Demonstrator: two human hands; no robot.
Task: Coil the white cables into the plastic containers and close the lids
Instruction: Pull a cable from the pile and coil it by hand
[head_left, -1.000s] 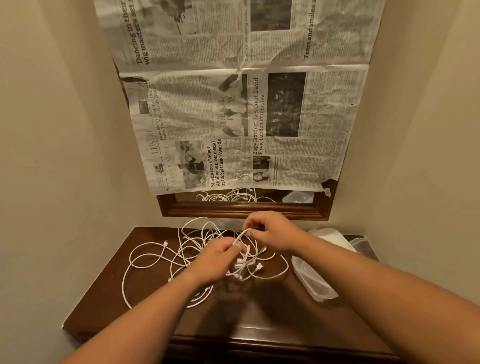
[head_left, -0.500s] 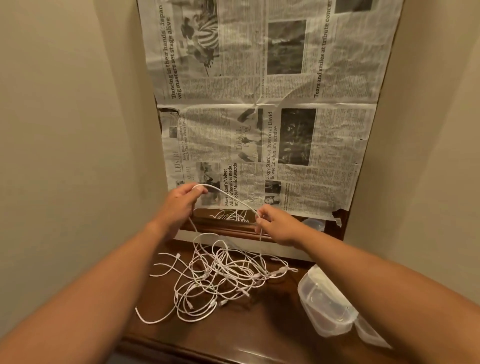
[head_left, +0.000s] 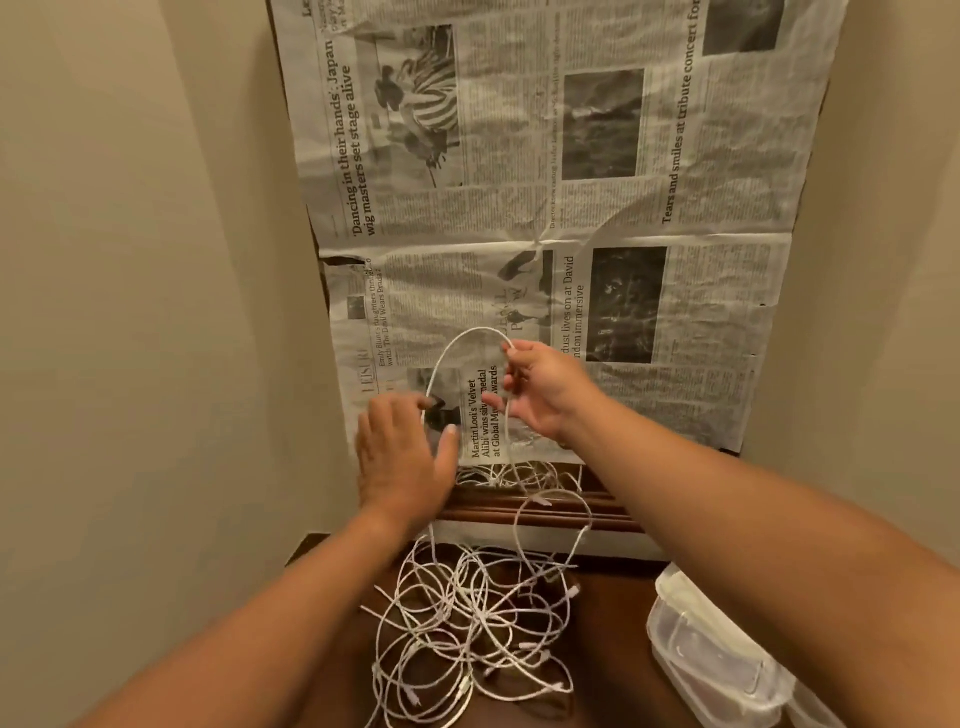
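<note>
Since the earlier frame the left hand (head_left: 402, 457) had let go, fingers spread flat. Above the cable pile (head_left: 467, 629) on the desk (head_left: 613, 618), the right hand (head_left: 540, 395) pinched a white cable (head_left: 480, 329) arching left toward the left hand's fingertips; plastic containers (head_left: 711, 654) sat right of the pile.

I see the tangle of white cables (head_left: 467, 634) filling the middle of the desk (head_left: 608, 623). The only bare wood I find is a strip between it and the plastic containers (head_left: 711, 654) at the right edge. The left wall (head_left: 156, 312) and right wall (head_left: 893, 312) close in on both sides. Ahead, the cable loop (head_left: 457, 348) pinched by the right hand (head_left: 545, 395) arches across the newspaper (head_left: 519, 208).
</note>
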